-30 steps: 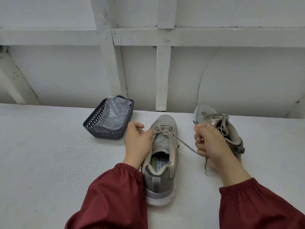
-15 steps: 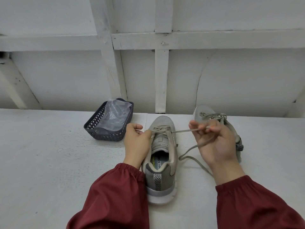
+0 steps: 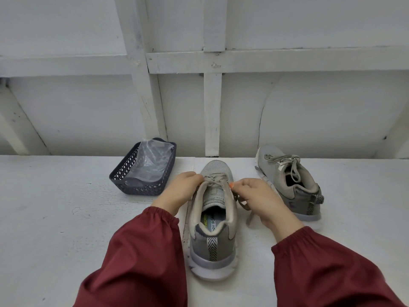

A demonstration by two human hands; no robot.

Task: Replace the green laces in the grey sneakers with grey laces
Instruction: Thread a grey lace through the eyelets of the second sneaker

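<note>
A grey sneaker stands in front of me on the white surface, heel toward me, with a grey lace crossed through its front eyelets. My left hand grips the shoe's left edge beside the lacing. My right hand pinches the lace at the shoe's right edge, and the loose end trails under the palm. The second grey sneaker lies at the right, laced in grey, touched by neither hand. No green lace is in view.
A dark plastic basket holding a clear plastic bag sits at the back left. A white panelled wall closes off the far edge of the white surface.
My right hand has come down from the raised pull at the right and moved in to the sneaker's right eyelets. The lace has gone slack. The left hand stays at the shoe.
</note>
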